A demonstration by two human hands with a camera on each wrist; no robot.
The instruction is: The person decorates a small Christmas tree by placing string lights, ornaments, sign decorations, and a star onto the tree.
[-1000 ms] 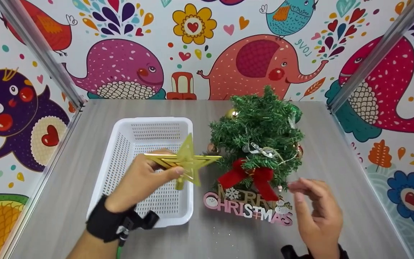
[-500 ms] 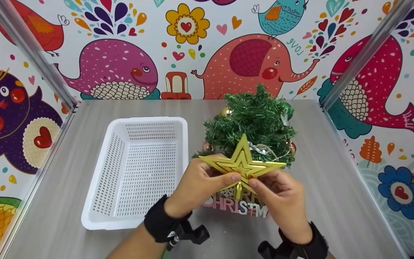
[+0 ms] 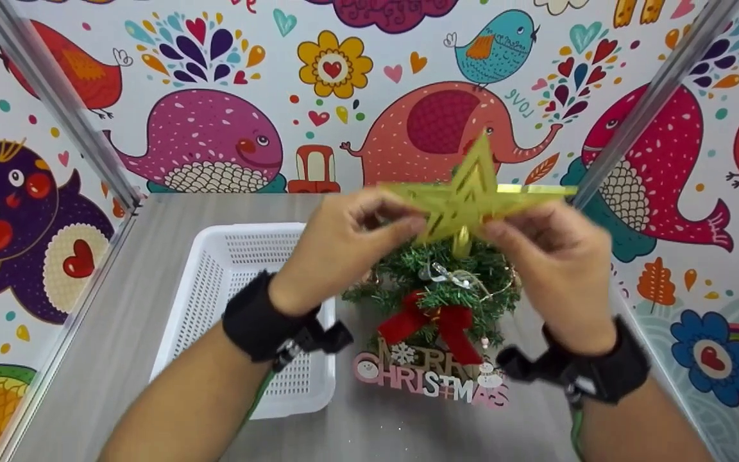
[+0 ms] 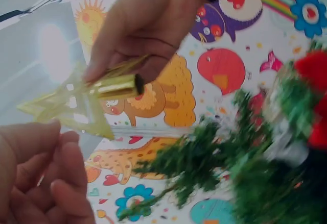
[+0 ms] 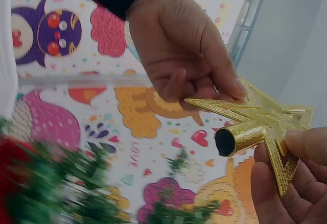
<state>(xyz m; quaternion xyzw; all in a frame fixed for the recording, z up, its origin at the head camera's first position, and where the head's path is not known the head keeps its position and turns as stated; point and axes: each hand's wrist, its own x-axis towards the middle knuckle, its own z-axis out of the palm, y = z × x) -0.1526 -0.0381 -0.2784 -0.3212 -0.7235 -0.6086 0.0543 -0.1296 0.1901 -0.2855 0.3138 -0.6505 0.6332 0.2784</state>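
Observation:
A gold star tree topper [image 3: 472, 202] is held up in front of the treetop in the head view. My left hand [image 3: 353, 240] pinches its left side between thumb and fingers, and my right hand [image 3: 552, 256] pinches the right side. The star's hollow round socket [image 5: 240, 138] is plain in the right wrist view, its dark opening facing the tree side. Below the star stands a small green Christmas tree [image 3: 401, 282], its tip hidden behind star and hands. A red bow [image 3: 430, 324] and silver ribbon [image 3: 453, 277] hang on it.
A white perforated basket [image 3: 193, 308] stands left of the tree, partly behind my left arm. At the tree's foot is a "Merry Christmas" sign [image 3: 430, 382]. Patterned panels [image 3: 215, 141] and metal posts [image 3: 61, 109] enclose the grey tabletop [image 3: 395, 443].
The star has gone from over the basket to the tree, then up to its top. My right hand has joined the left in holding it. The head view has shifted slightly.

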